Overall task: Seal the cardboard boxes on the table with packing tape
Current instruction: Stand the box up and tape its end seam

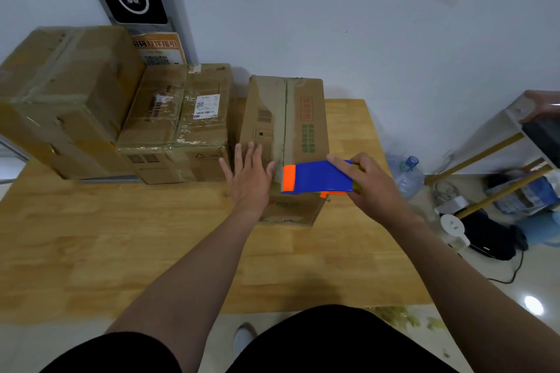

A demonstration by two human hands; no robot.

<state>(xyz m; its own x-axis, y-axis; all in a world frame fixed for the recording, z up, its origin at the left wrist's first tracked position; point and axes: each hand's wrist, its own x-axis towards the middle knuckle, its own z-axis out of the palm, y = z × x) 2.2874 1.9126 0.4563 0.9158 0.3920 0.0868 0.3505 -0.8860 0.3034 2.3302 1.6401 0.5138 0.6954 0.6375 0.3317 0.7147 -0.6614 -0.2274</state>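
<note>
Lying on cardboard box (pixel 285 130), left grip (pixel 250 180) is held flat, fingers (pixel 251 151) spread. Tape dispenser (pixel 318 177) is clasped by right grip (pixel 374 186), beside left grip, over box's near edge. Box is set on table (pixel 121 236) beneath grips.

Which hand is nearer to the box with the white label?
Left. The left hand is just beside the labelled box; the right hand grips the tape dispenser farther right.

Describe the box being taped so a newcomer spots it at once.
On the wooden table, a row of cardboard boxes lines the far edge. Take the rightmost box. Only it has green and red print down its top, the left hand spread on it and the right hand's blue-and-orange tape dispenser at its near end.
</note>
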